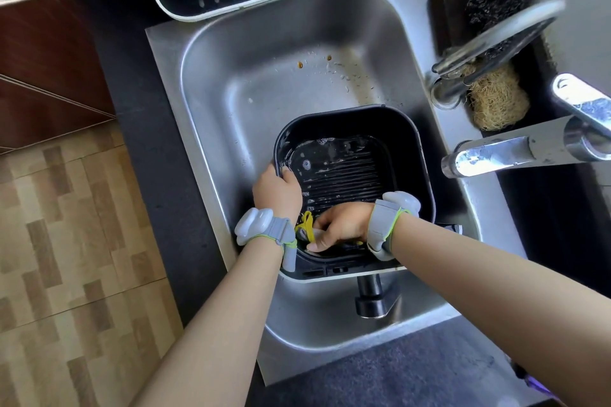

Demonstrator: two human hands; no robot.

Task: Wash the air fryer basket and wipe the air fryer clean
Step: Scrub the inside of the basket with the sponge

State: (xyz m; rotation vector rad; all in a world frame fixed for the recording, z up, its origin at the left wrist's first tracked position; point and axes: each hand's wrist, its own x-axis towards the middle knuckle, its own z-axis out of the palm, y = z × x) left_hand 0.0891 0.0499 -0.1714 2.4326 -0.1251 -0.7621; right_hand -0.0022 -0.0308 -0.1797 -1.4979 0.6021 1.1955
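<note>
Two hands are at the air fryer basket [353, 175] in the sink's [231, 76] near-right corner: its left rim is gripped by the left hand [277, 190], while a yellow scrubber [307, 225] is pressed by the right hand [344, 225], fingers curled, against the near inner wall.

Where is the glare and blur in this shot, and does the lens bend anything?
Head view: bright glare on the faucet spout and its handle; the curved metal piece at upper right is smeared by blur; the sink edges and both forearms splay outward, wide-angle distortion; the basket interior stays sharp.
</note>
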